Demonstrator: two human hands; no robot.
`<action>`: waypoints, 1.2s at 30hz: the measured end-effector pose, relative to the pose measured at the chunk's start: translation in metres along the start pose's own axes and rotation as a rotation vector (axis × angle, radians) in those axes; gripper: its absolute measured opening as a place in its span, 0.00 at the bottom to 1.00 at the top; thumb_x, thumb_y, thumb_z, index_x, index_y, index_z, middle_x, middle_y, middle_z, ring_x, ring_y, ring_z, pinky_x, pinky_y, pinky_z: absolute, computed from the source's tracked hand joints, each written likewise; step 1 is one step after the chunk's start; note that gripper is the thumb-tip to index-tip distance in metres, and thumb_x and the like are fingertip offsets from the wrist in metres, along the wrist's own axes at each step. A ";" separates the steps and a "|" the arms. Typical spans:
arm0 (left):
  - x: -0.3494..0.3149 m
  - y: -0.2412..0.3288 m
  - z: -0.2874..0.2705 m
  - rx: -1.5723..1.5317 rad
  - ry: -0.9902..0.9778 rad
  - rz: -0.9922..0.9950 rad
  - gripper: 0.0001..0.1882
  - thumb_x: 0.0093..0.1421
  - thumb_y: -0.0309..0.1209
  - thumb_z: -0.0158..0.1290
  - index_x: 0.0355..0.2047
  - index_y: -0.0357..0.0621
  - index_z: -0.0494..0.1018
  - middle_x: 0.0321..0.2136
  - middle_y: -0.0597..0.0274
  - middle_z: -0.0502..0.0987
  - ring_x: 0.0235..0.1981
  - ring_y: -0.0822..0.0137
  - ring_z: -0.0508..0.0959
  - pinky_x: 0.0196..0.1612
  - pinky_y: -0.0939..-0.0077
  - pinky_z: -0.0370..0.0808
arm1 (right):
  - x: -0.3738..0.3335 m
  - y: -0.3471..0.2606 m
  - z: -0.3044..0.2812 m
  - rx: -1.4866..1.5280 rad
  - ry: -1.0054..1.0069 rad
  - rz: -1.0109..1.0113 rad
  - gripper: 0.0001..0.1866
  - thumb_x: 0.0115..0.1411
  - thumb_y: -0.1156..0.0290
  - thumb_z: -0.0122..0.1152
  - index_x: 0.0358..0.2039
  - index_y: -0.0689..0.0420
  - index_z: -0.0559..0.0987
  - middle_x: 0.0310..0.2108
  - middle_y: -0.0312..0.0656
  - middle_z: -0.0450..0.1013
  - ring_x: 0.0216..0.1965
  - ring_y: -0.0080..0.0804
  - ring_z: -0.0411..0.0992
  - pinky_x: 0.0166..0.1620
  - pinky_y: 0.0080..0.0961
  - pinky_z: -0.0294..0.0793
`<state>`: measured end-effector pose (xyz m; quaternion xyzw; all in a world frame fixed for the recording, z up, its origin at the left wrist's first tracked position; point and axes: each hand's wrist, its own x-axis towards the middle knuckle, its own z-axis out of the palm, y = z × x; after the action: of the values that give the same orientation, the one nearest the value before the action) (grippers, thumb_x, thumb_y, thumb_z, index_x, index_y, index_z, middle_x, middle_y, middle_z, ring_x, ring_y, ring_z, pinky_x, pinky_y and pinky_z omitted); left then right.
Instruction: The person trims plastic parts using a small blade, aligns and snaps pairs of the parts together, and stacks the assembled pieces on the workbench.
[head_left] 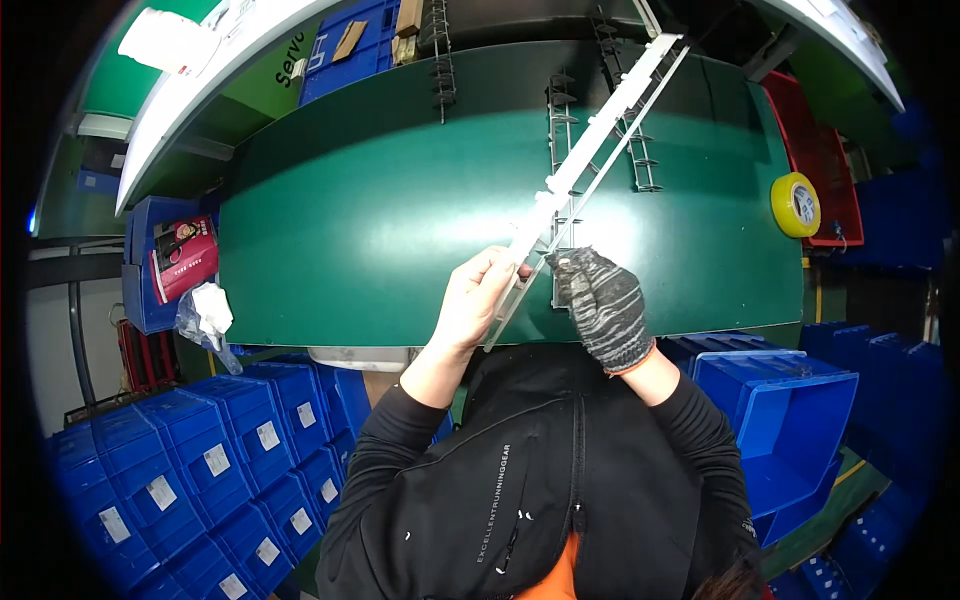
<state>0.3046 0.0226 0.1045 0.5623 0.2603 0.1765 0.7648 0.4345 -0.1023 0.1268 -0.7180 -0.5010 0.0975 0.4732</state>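
Two-handed, seemingly adjusts long white rail [597,132] slanting toward one o'clock, gripping with bare left hand [474,300], curling gloved right hand [605,305] alongside with unclear hold, likely needing steady support next.

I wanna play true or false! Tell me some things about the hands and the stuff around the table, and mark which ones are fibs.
1. The left hand holds a long white rail. True.
2. The right hand is bare. False: it wears a grey striped glove.
3. The table is bright red. False: the table is green.
4. A yellow roll of tape is near the table's right edge. True.
5. The red packet is in the middle of the table. False: the red packet is off to the left of the table.
6. Blue crates are stacked at the lower left. True.
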 end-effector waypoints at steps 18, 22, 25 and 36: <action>0.009 -0.023 0.014 0.668 0.229 0.384 0.05 0.57 0.27 0.50 0.26 0.38 0.70 0.25 0.63 0.72 0.29 0.72 0.71 0.34 0.78 0.68 | -0.010 -0.001 -0.022 1.354 -0.191 0.745 0.18 0.61 0.58 0.47 0.24 0.61 0.72 0.11 0.33 0.63 0.08 0.16 0.57 0.11 0.12 0.54; 0.003 -0.017 0.010 0.224 0.131 0.010 0.09 0.58 0.31 0.49 0.26 0.38 0.71 0.25 0.65 0.73 0.28 0.73 0.71 0.33 0.79 0.68 | -0.003 0.026 -0.021 0.864 0.217 0.879 0.11 0.58 0.62 0.53 0.29 0.58 0.73 0.14 0.32 0.66 0.11 0.15 0.60 0.12 0.11 0.55; 0.002 -0.016 0.010 -0.233 -0.107 -0.264 0.12 0.56 0.36 0.50 0.22 0.40 0.70 0.26 0.61 0.73 0.27 0.72 0.72 0.32 0.80 0.70 | 0.000 0.015 -0.015 0.870 0.244 0.899 0.09 0.57 0.64 0.55 0.29 0.57 0.73 0.13 0.30 0.65 0.10 0.14 0.59 0.12 0.11 0.54; -0.011 0.019 0.010 0.161 -0.114 -0.123 0.15 0.61 0.30 0.44 0.47 0.38 0.65 0.24 0.57 0.74 0.21 0.73 0.74 0.24 0.82 0.73 | 0.046 0.006 -0.011 0.635 0.034 0.534 0.10 0.58 0.67 0.53 0.33 0.61 0.74 0.19 0.36 0.68 0.20 0.20 0.66 0.23 0.20 0.65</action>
<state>0.3017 0.0144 0.1268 0.6142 0.2637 0.0753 0.7400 0.4669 -0.0720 0.1439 -0.6425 -0.2345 0.3547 0.6375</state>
